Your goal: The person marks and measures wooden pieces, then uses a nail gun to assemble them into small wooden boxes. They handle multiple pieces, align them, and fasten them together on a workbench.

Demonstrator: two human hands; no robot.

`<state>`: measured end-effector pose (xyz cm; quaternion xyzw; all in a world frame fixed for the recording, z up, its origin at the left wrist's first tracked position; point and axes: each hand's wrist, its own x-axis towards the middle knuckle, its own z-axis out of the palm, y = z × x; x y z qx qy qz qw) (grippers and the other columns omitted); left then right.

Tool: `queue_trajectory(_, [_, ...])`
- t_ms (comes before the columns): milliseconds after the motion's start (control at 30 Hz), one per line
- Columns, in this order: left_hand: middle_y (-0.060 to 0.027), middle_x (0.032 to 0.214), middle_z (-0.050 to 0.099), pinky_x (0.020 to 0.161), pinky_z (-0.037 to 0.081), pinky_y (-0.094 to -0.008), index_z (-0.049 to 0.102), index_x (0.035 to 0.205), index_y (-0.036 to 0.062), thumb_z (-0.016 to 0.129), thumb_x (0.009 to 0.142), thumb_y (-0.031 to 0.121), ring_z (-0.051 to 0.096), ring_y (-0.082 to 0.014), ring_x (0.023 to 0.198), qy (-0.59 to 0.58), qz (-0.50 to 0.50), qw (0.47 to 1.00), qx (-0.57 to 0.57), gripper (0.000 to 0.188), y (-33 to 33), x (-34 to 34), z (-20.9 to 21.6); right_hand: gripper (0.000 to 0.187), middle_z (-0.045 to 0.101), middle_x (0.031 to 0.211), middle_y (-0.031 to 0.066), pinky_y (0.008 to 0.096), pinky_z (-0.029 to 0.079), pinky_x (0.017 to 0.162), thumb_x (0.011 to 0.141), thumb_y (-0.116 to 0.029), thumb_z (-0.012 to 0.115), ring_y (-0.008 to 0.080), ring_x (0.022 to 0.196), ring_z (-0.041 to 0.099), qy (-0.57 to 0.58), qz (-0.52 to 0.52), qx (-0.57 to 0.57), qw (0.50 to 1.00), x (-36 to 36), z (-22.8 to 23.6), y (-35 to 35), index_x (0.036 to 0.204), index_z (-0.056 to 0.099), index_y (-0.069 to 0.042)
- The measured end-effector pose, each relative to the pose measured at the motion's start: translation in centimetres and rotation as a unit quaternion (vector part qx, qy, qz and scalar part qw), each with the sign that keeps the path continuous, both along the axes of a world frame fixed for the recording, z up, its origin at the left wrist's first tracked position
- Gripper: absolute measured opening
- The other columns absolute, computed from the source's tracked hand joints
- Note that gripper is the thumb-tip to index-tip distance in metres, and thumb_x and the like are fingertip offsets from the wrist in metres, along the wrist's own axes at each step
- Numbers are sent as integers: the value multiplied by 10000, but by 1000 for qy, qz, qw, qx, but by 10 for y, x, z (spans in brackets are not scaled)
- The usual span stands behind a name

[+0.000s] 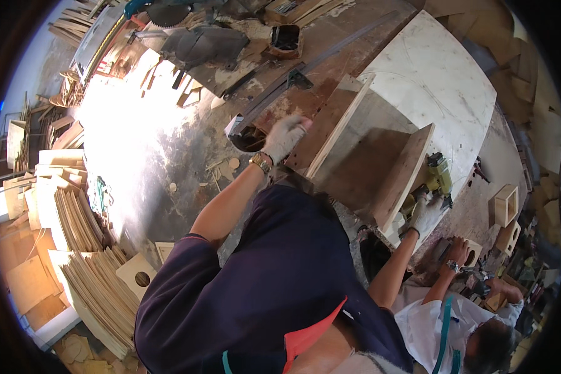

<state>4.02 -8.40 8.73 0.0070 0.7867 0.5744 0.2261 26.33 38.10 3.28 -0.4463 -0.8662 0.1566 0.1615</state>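
Note:
My left hand (285,138), in a pale work glove with a wristwatch above it, hovers over the bench's near edge, left of a wooden box frame. Its fingers are curled together and slightly blurred; what they hold, if anything, does not show. My right hand (424,216), also gloved, is closed around the handle of a yellow-green nail gun (439,174) just right of the frame. The frame has a left side board (340,129) and a right side board (406,176) standing on edge, with a flat grey-brown panel (380,115) between them.
A pale plywood sheet (439,62) lies on the brown workbench (321,47). A circular saw blade (168,15) is at the far left. Thin boards (100,299) are stacked at the lower left. A co-worker (458,318) works at lower right, near small wooden boxes (506,206).

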Motion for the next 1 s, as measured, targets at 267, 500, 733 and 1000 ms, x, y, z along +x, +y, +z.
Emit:
queue_trajectory(267, [-195, 1035, 743, 860, 551, -502, 698, 1198, 47, 694, 949, 465, 726, -396, 962, 131, 16, 919, -371, 487, -182, -39, -127, 667, 642, 970, 63, 297, 530, 820, 930, -130, 760, 161, 876, 603, 145, -149, -35, 977, 90, 57, -111, 1543, 525, -13])
queue_trajectory(500, [-7, 711, 483, 632, 429, -323, 561, 953, 99, 421, 1166, 302, 429, -137, 516, -467, -35, 767, 440, 325, -138, -46, -50, 364, 658, 1007, 90, 322, 568, 737, 999, -22, 609, 158, 786, 638, 488, -100, 30, 867, 21, 140, -279, 1357, 640, 32])
queue_trajectory(733, [9, 727, 561, 615, 459, -277, 590, 963, 74, 547, 1120, 282, 529, -87, 560, -315, -154, 886, 304, 265, -183, -33, 62, 594, 736, 1109, 97, 364, 577, 830, 1117, -584, 451, 195, 1012, 712, 378, 53, -650, 657, -141, 112, -469, 1340, 647, -69])
queue_trajectory(1000, [-44, 811, 705, 670, 528, -294, 714, 1032, -11, 715, 962, 121, 659, -120, 745, -90, -263, 961, -9, 150, -340, -10, 86, 584, 679, 1188, 211, 428, 620, 759, 1042, -559, 615, 313, 917, 729, 415, 93, -856, 293, -280, 149, -521, 1358, 492, -84])
